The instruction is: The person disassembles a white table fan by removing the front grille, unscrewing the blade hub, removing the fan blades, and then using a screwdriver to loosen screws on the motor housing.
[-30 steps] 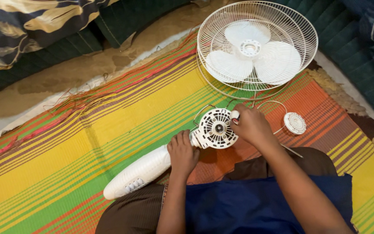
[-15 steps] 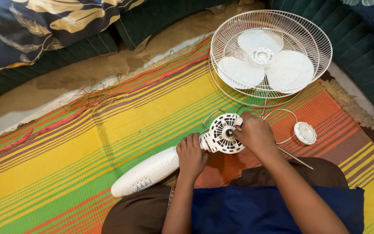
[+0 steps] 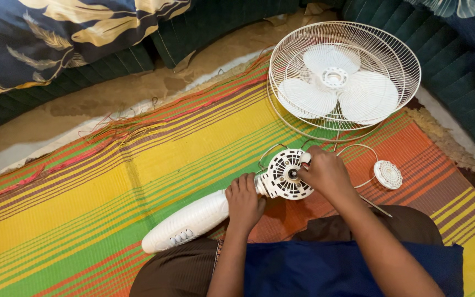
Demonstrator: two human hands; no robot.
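Observation:
A white fan body lies across my lap and the striped mat, with its round motor head facing up. My left hand grips the neck just below the motor head. My right hand rests on the right rim of the motor head, fingers closed on a small white part near the shaft. Farther away on the mat lies the wire fan guard with the white three-blade propeller inside it. A small round white cap lies to the right, with a thin wire ring beside it.
A mat striped in yellow, green and orange covers the floor. Dark green cushions stand at the right and back. A patterned blue and cream cloth lies at the top left. Bare floor shows beyond the mat's frayed edge.
My right hand has shifted from the upper right of the motor head toward its centre. The view has drifted slightly; my left hand keeps its grip on the neck.

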